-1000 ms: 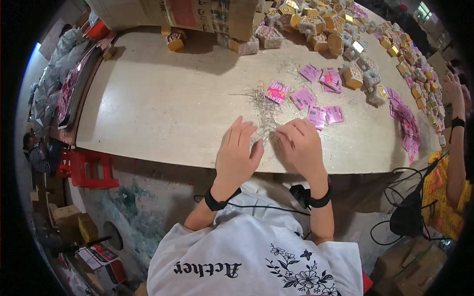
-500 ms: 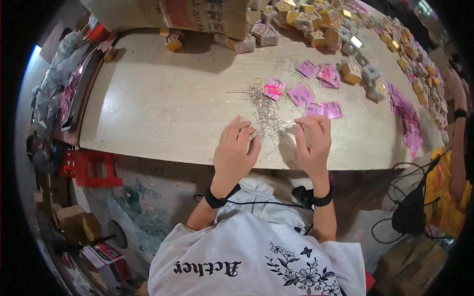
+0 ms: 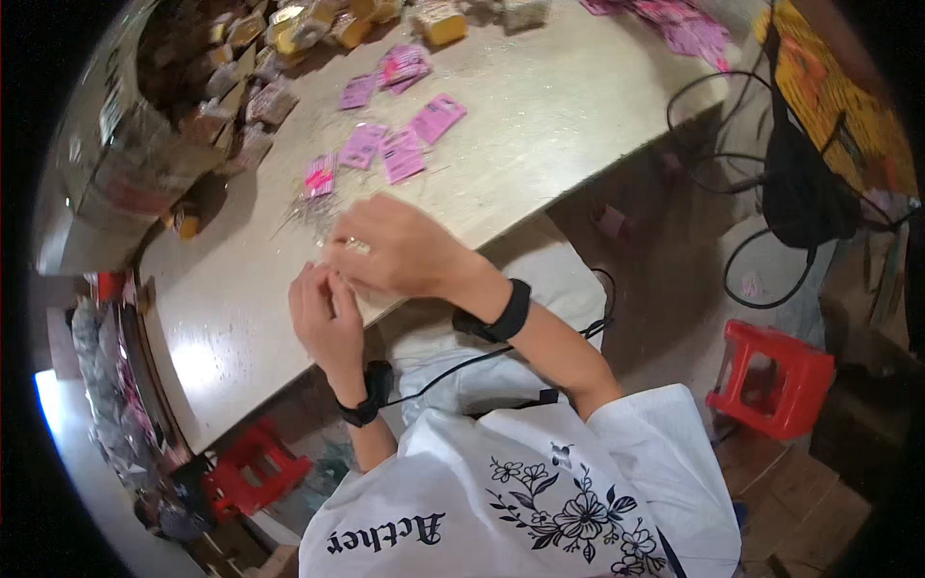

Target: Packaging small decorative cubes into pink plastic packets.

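My left hand and my right hand meet over the front part of the table, fingertips together. The left fingers are pinched, and what they hold is hidden. A small pale gold piece shows at the right hand's curled fingers; its kind is too blurred to tell. Just beyond the hands lies a scatter of thin metal wire pieces. Around it are a bright pink card and several pink printed cards, some overlapping.
Gold-and-clear small boxes are heaped at the far left beside a large carton. Pink packaging lies at the far right. Red stools stand on the floor, with black cables hanging at the right.
The view has turned and shifted to the right. My hands, apart before, have come together. The gold piece, earlier in my left fingers, now shows by the right hand.
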Demonstrator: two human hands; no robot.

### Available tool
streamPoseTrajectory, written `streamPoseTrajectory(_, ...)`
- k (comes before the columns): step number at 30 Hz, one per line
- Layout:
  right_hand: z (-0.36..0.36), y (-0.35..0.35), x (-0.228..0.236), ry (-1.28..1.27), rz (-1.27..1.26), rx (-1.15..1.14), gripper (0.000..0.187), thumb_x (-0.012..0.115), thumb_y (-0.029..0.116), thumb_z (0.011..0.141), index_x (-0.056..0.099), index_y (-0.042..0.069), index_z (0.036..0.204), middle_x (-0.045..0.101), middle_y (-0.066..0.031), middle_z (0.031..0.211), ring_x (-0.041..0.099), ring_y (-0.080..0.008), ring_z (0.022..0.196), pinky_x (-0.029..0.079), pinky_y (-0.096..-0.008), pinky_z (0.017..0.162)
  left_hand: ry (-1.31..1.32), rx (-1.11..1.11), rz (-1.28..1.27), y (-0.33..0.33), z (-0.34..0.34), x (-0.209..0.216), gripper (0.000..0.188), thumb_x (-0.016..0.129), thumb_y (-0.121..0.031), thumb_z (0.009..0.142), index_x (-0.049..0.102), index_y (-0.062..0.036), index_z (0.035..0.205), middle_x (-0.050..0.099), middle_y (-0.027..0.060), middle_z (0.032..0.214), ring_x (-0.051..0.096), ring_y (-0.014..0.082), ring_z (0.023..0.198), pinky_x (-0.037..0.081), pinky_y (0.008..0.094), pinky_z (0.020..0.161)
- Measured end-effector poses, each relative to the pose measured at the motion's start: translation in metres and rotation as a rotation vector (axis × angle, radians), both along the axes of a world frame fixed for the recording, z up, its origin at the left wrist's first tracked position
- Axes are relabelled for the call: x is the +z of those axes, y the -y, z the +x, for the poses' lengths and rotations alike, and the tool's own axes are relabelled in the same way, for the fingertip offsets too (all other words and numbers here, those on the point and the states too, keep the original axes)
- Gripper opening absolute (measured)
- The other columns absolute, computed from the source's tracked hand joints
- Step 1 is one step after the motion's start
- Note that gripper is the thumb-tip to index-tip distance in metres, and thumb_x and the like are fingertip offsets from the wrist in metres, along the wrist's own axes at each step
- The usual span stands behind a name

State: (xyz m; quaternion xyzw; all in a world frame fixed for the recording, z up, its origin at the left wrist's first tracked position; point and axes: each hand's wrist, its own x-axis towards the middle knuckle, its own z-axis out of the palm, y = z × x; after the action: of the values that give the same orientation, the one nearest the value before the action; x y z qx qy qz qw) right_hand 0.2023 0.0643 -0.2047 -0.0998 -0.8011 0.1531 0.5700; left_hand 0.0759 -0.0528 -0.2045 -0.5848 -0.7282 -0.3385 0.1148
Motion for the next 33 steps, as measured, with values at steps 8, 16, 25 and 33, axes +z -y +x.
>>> streamPoseTrajectory(8,-0.01,0.007,-0.014,-0.002,0.067,-0.044,0.012,0.062,0.02,0.074,0.054,0.011,0.078,0.052,-0.0007,0.073,0.057,-0.0169,0.072,0.044,-0.0297,0.065,-0.145,0.073,0.081,0.005,0.003,-0.004,0.008,0.061,-0.002,0.083,0.059,0.0023,0.089,0.06,0.0095,0.082,0.057,0.0217,0.075,0.047,0.0302,0.073)
streamPoseTrajectory(16,-0.01,0.006,-0.014,0.004,0.053,0.113,0.009,0.061,0.017,0.072,0.055,0.01,0.074,0.053,-0.001,0.068,0.058,-0.0176,0.067,0.045,-0.0306,0.061,-0.071,0.184,0.029,0.007,0.005,-0.005,0.016,0.065,-0.004,0.076,0.058,0.0006,0.089,0.059,0.0098,0.082,0.057,0.024,0.076,0.046,0.032,0.074)
streamPoseTrajectory(25,-0.007,0.006,-0.014,0.008,0.057,0.146,0.008,0.06,0.015,0.073,0.055,0.009,0.076,0.053,-0.0024,0.068,0.059,-0.0191,0.064,0.046,-0.0311,0.06,0.018,0.19,0.036,0.001,0.014,-0.001,0.015,0.067,-0.003,0.075,0.057,0.0002,0.087,0.058,0.01,0.08,0.055,0.0243,0.074,0.045,0.0318,0.072)
streamPoseTrajectory(33,0.001,0.001,-0.009,0.06,-0.119,0.216,0.013,0.058,0.015,0.078,0.056,0.007,0.089,0.054,-0.0053,0.071,0.059,-0.0227,0.064,0.046,-0.0334,0.055,0.013,0.159,0.065,-0.003,0.013,0.0,0.006,0.062,0.001,0.078,0.058,-0.0009,0.083,0.056,0.0098,0.077,0.052,0.0224,0.069,0.044,0.0319,0.065)
